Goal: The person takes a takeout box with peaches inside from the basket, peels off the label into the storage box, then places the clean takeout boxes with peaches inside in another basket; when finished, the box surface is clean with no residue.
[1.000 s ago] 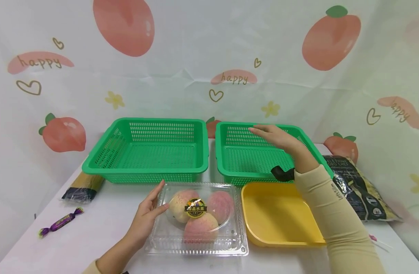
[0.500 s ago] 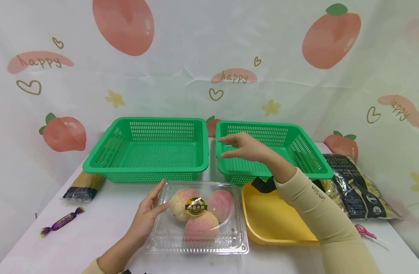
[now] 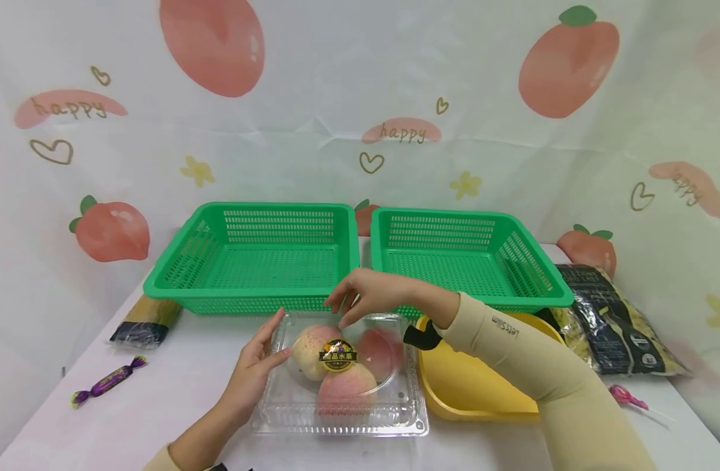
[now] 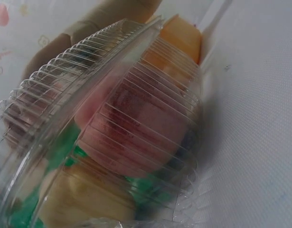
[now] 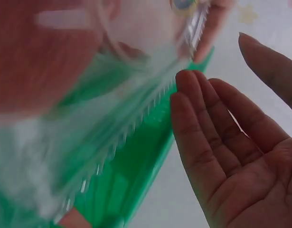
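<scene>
A clear plastic clamshell box with three peaches inside and a round label on its lid lies in front of the baskets. My left hand rests along the box's left side, thumb at the lid edge, fingers reaching to the far left corner. Over the box's far edge, my right hand hangs with fingers pointing down and left. The right wrist view shows the right palm with fingers extended and nothing held, fingertips close to the ridged box edge. In the left wrist view, the box hides the right hand partly.
Two green baskets stand at the back; a yellow tub sits right of the box, under the right sleeve. A dark packet and a lollipop lie far right. A wrapped candy and a noodle pack lie left.
The right hand has moved left and down from above the right basket to the box's far edge. The left hand and the box have stayed in place.
</scene>
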A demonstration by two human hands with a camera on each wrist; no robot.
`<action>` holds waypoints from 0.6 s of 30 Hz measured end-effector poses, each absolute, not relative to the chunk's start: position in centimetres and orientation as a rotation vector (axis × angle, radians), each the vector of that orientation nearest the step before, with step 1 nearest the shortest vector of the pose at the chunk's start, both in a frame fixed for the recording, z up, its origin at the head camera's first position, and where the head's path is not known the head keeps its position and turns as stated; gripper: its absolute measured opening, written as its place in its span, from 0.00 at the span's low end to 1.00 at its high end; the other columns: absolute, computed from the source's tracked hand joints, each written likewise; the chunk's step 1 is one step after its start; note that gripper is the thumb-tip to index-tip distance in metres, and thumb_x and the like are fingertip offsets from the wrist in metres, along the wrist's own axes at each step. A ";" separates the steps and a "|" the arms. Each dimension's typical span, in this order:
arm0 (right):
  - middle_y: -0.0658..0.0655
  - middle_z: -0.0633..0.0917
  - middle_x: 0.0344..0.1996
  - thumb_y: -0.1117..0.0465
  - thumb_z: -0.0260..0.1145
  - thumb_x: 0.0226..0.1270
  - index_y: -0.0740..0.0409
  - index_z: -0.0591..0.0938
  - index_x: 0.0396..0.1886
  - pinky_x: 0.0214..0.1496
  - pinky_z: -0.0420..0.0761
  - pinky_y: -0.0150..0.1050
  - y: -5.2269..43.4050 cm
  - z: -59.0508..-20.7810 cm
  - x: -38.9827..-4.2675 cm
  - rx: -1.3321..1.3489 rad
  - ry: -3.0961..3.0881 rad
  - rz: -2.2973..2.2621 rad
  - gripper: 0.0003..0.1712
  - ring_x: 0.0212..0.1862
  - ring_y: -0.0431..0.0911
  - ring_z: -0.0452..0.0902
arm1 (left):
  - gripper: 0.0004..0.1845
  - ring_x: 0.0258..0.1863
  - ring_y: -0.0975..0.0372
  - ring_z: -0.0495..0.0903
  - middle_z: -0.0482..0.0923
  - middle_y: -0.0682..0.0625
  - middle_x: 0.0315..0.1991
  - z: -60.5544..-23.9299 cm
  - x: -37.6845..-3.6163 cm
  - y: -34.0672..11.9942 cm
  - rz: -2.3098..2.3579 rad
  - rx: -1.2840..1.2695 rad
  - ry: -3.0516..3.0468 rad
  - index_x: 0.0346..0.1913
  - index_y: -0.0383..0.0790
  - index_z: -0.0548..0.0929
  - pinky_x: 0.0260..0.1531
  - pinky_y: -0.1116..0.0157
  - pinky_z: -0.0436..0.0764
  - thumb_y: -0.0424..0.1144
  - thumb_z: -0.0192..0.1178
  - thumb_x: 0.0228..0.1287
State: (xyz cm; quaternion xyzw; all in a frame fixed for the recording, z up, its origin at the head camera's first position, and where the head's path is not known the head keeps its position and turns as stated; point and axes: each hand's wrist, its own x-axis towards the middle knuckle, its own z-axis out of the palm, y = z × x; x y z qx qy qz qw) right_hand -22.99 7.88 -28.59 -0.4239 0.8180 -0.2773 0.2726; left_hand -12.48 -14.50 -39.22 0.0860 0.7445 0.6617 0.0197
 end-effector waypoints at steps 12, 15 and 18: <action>0.54 0.85 0.30 0.73 0.68 0.53 0.63 0.84 0.37 0.36 0.80 0.26 4.8 -29.4 -22.0 -1.161 2.160 -0.554 0.11 0.31 0.36 0.78 | 0.35 0.74 0.48 0.32 0.37 0.40 0.75 -39.1 -12.5 -14.5 2.056 0.270 2.304 0.72 0.34 0.49 0.70 0.46 0.36 0.33 0.51 0.66; 0.54 0.84 0.30 0.73 0.69 0.51 0.62 0.83 0.34 0.35 0.80 0.26 4.3 -29.3 -21.9 -1.175 2.151 -0.484 0.09 0.31 0.36 0.77 | 0.35 0.74 0.48 0.32 0.37 0.40 0.75 -39.0 -12.5 -14.5 2.048 0.266 2.309 0.72 0.34 0.49 0.70 0.46 0.36 0.33 0.51 0.66; 0.53 0.83 0.28 0.73 0.70 0.51 0.63 0.83 0.33 0.34 0.79 0.25 3.9 -29.3 -21.9 -1.205 2.148 -0.418 0.08 0.30 0.36 0.76 | 0.35 0.74 0.48 0.32 0.37 0.39 0.75 -39.0 -12.5 -14.5 2.047 0.260 2.311 0.72 0.34 0.49 0.70 0.46 0.37 0.33 0.51 0.66</action>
